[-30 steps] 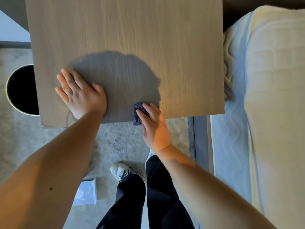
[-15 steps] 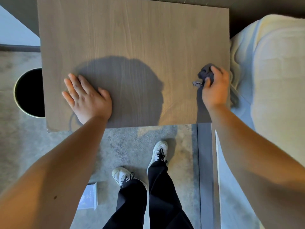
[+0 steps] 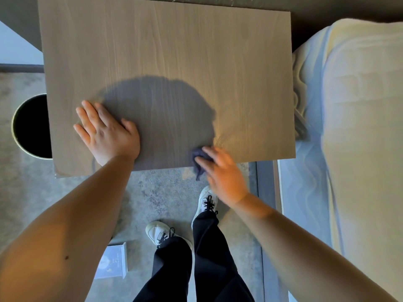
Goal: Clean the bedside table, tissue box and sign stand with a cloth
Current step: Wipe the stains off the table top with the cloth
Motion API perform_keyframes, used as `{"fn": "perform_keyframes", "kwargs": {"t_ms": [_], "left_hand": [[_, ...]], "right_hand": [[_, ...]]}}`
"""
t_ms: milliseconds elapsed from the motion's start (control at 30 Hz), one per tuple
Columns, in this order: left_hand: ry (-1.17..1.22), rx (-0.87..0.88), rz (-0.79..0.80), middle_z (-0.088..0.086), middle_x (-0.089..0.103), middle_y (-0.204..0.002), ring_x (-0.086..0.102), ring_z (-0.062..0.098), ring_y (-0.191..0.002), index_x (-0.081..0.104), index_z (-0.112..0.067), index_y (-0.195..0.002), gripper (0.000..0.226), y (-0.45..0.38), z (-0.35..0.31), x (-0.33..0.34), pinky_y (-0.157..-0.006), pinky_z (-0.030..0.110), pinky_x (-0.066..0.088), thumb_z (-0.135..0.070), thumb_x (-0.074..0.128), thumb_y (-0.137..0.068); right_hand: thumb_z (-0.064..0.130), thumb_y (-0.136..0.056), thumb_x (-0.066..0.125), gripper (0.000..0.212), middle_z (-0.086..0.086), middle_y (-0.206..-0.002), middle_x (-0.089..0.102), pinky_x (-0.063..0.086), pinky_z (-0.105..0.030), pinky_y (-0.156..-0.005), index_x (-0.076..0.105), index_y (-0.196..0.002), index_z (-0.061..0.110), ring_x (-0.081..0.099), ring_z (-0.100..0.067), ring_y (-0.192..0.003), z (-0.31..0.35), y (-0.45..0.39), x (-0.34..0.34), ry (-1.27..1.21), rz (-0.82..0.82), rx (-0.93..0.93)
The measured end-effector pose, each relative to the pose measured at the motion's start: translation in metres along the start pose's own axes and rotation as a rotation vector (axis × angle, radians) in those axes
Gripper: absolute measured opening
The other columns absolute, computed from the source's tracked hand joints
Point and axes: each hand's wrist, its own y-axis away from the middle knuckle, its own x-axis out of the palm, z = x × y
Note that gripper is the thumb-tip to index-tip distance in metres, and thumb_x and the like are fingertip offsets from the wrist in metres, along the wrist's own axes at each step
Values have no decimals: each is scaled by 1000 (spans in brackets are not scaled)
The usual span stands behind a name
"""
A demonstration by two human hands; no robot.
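Two hands down: my left hand [image 3: 109, 132] lies flat, bracing the surface [image 3: 165, 53], while my right hand [image 3: 222, 173] presses the bunched cloth [image 3: 197, 156] at the near edge, its grip too blurred to call. Best keep even pressure and overlap passes along the edge. The cloth's tail hangs toward me, off the edge.
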Motion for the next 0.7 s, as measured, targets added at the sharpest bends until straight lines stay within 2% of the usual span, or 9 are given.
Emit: {"fn": "perform_keyframes", "kwargs": {"t_ms": [133, 233, 333, 433, 533, 700], "left_hand": [[-9, 2, -1, 17, 14, -161, 7, 33, -149, 22, -3, -150, 71, 0, 1, 0, -120, 51, 4, -36, 33, -88], [-5, 8, 4, 18, 13, -161, 7, 34, -149, 23, -2, -150, 72, -1, 2, 1, -120, 52, 4, -36, 33, -87], [-8, 7, 10, 18, 13, -161, 6, 33, -149, 22, -2, -150, 72, -1, 2, 1, -120, 51, 4, -37, 33, -87], [-4, 4, 19, 18, 12, -161, 5, 33, -150, 21, -2, -150, 73, -2, 2, 3, -120, 51, 3, -36, 33, -88], [2, 8, 20, 18, 13, -161, 5, 32, -150, 21, -1, -150, 73, -1, 2, 3, -120, 51, 3, -36, 34, -88], [20, 21, 26, 17, 14, -161, 6, 31, -150, 22, -2, -151, 71, -1, 3, 2, -121, 50, 3, -37, 34, -90]], "right_hand": [[0, -86, 59, 44, -18, -140, 47, 32, -36, -109, 58, -129, 10, 46, -36, -128, -66, 0, -44, 9, -181, 432], [4, -91, 55, 42, -15, -142, 44, 34, -31, -110, 54, -133, 8, 45, -30, -129, -98, -20, -63, -15, -289, 600], [9, -92, 53, 41, -8, -141, 44, 39, -29, -106, 54, -133, 12, 47, -24, -128, -101, -43, -68, -53, -352, 668], [19, -92, 57, 42, -8, -141, 44, 36, -25, -104, 54, -133, 10, 46, -23, -127, -101, -49, -63, -43, -391, 707], [19, -89, 63, 43, -14, -137, 47, 40, -35, -106, 56, -129, 7, 46, -29, -125, -98, -43, -56, -34, -367, 676], [5, -79, 68, 41, -20, -123, 54, 46, -47, -96, 62, -120, 7, 52, -38, -111, -64, -19, -43, -10, -240, 542]]}}
